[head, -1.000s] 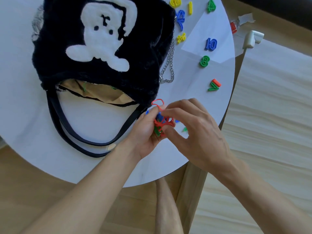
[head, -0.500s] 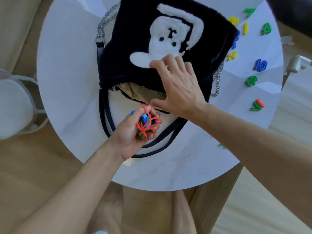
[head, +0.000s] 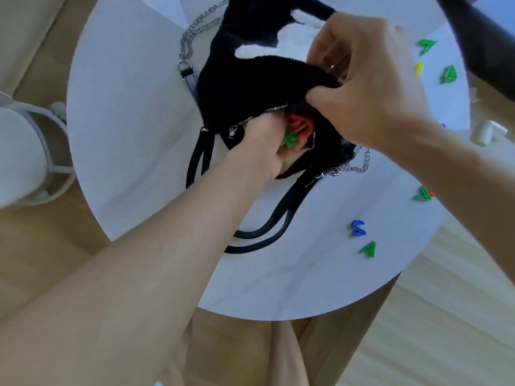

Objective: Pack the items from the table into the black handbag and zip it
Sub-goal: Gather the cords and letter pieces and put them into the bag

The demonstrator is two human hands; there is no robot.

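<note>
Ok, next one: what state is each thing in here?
Handbag: unzipped, mouth pulled open.
Left hand: inside the mouth, holding plastic pieces.
Right hand: gripping the handbag's upper edge.
Handles: slack on the table.
Blue piece: loose on the table.
Green piece: loose on the table.

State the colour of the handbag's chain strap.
Silver; the chain strap shows best in the head view.

**Digits and marks read**

A green 7 [head: 426, 46], a yellow 1 [head: 418, 67] and a green 4 [head: 448, 74] are found as loose plastic digits on the round white table [head: 125, 107], near its far right edge; a blue 2 [head: 358, 228] and a second green 4 [head: 369, 249] are found nearer; a small white mark [head: 232, 132] is printed on a tag of the black handbag [head: 250, 79]; it cannot be read
</note>
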